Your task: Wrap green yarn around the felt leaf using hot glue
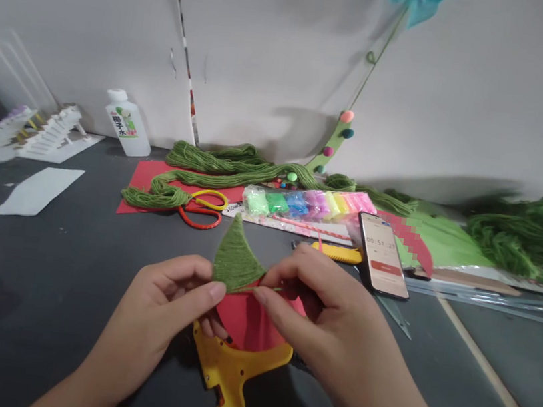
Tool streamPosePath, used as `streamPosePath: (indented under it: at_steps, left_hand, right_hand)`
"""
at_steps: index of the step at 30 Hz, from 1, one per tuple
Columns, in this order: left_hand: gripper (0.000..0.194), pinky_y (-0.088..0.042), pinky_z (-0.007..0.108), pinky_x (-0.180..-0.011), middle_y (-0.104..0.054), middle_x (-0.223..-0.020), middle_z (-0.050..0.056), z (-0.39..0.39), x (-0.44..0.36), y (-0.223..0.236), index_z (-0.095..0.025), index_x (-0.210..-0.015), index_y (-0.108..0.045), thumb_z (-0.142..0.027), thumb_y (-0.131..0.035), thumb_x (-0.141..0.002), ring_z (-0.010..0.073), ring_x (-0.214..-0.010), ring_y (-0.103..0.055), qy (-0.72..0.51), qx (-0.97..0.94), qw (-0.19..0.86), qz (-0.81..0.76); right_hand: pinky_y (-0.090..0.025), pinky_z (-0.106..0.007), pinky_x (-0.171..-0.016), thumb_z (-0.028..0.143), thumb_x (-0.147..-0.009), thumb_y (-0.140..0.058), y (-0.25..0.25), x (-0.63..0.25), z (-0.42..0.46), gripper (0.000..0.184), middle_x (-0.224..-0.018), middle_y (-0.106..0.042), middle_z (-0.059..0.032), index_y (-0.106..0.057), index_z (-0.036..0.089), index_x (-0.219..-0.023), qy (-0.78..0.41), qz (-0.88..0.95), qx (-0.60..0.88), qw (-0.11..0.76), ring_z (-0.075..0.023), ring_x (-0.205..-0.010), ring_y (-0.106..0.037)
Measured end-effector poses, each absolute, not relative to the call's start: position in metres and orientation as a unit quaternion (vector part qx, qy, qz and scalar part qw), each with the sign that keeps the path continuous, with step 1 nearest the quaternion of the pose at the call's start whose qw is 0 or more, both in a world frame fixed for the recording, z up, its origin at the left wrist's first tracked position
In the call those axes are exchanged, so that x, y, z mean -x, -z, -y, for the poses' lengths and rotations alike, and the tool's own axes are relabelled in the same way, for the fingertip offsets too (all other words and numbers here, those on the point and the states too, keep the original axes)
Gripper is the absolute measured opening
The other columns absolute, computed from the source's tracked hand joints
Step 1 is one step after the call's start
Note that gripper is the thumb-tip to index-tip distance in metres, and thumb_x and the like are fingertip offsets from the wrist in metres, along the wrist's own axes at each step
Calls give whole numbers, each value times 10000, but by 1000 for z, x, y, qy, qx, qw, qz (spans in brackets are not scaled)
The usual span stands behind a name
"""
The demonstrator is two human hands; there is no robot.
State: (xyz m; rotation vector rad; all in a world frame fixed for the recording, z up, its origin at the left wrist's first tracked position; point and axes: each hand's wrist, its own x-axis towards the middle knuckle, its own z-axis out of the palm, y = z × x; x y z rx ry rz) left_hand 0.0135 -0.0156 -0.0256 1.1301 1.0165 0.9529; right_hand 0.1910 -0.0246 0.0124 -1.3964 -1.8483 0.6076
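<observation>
In the centre of the frame, my left hand (162,299) is pinching the green yarn-wrapped piece (238,259) while my right hand (326,299) is gripping the green strand (243,289).

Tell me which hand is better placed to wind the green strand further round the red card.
Probably the right hand: its fingers appear to pinch the green strand over the red card. The left hand seems occupied steadying the card by its green-wrapped part.
</observation>
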Motion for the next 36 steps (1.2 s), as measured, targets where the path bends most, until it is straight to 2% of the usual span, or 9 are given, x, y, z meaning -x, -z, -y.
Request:
streamPosePath:
  at_steps: [11, 16, 25, 28, 31, 36]
  left_hand:
    - [106, -477, 194, -545, -630, -626, -36, 15, -13, 25, -227, -776, -702, -249, -604, -808, 97, -546, -571, -414, -488, 647, -414]
    - [112, -474, 193, -553, -634, -642, -30, 15, -12, 25, -213, -812, -706, -243, -598, -813, 95, -561, -563, -406, -490, 655, -409]
    - [133, -501, 208, -537, -654, -646, -27, 13, -13, 24, -210, -826, -694, -263, -572, -825, 105, -543, -591, -389, -488, 659, -419]
    - [126, -500, 208, -539, -652, -626, -27, 11, -13, 23, -205, -859, -686, -210, -571, -810, 105, -528, -594, -382, -497, 649, -431]
    - [137, -487, 195, -551, -663, -694, -24, 12, -14, 21, -202, -876, -675, -163, -585, -781, 92, -541, -585, -382, -508, 636, -438]
    - [105, -473, 191, -546, -627, -680, -35, 13, -16, 22, -192, -817, -658, -152, -572, -772, 84, -537, -558, -376, -512, 627, -451]
  right_hand:
    - [-357, -195, -453, 145, -720, -567, -9, -191, 20, 94, -582, -529, 39, -532, 189, -645, -276, 674, 571, 379, -96, -512, -471]
    - [-347, -202, -459, 161, -715, -598, -11, -193, 18, 37, -572, -505, 43, -602, 191, -693, -270, 680, 576, 364, -97, -511, -455]
    - [-346, -216, -481, 143, -723, -552, -11, -197, 18, 149, -597, -513, 22, -566, 185, -580, -252, 697, 565, 363, -102, -540, -473]
    - [-351, -221, -492, 131, -719, -545, -13, -197, 18, 153, -595, -513, 17, -556, 184, -576, -250, 698, 574, 347, -108, -547, -478]
    - [-351, -220, -497, 113, -717, -546, -15, -196, 17, 149, -601, -513, 16, -558, 181, -584, -249, 700, 576, 341, -109, -554, -479]
    - [-348, -219, -503, 90, -717, -540, -13, -193, 18, 155, -608, -512, 16, -560, 175, -589, -243, 708, 570, 338, -103, -553, -477]
